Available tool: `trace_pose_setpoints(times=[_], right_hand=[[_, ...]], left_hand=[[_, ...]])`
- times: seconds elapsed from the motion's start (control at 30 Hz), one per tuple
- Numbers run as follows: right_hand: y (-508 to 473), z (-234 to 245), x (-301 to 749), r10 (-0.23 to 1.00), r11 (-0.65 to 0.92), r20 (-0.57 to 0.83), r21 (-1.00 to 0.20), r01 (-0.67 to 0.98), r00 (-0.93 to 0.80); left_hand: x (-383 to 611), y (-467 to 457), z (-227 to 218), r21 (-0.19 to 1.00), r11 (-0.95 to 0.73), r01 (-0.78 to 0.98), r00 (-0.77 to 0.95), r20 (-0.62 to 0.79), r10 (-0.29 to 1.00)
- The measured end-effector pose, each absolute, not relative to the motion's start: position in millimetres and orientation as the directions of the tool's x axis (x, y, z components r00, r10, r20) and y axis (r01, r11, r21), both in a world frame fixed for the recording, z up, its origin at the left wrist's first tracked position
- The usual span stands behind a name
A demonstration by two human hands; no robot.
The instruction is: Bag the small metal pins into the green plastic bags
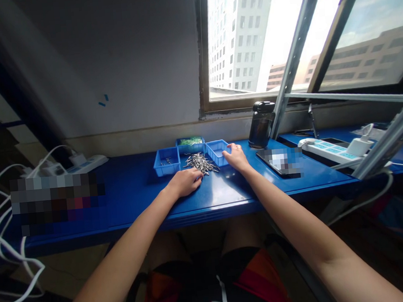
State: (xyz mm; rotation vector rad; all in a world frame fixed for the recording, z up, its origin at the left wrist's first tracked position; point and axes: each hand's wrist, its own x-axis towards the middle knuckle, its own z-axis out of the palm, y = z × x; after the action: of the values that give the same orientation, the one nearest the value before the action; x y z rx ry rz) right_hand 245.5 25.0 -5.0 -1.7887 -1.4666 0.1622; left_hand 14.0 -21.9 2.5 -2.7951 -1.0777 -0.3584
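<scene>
A heap of small, slim, silvery metal pieces (pixel 201 163), too small to name exactly, lies on the blue table. At its near left edge, my left hand (pixel 187 182) rests with fingers curled together; whatever they may hold is hidden. My right hand (pixel 236 158) grips the near right side of a blue plastic bin (pixel 218 154), thumb and fingers at its rim. Left of the heap stands another blue bin (pixel 158 168) with a few metal pieces inside. Behind the heap is a further blue bin (pixel 194 148), and green packaging (pixel 191 141) shows at the back.
A dark bottle (pixel 260 126) and a phone (pixel 273 163) are on the right of the table (pixel 222 191). Power strips (pixel 332 151) with white cables lie at both ends. A metal frame post (pixel 293 44) rises by the window.
</scene>
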Motion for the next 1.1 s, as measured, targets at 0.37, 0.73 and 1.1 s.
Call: trace_pose_setpoints(times=[0.37, 0.73, 1.1], right_hand=[[-1, 13, 225, 0.658, 0.248, 0.748, -0.318, 0.915, 0.081], [-20, 6, 194, 0.82, 0.527, 0.289, -0.046, 0.849, -0.494], [-16, 4, 194, 0.793, 0.559, 0.34, -0.077, 0.826, -0.505]], left_hand=[[13, -21, 0, -0.057, -0.702, 0.71, 0.685, 0.287, 0.67], [13, -24, 4, -0.046, -0.662, 0.748, 0.647, 0.274, 0.711], [12, -20, 1, -0.042, -0.674, 0.738, 0.655, 0.285, 0.7]])
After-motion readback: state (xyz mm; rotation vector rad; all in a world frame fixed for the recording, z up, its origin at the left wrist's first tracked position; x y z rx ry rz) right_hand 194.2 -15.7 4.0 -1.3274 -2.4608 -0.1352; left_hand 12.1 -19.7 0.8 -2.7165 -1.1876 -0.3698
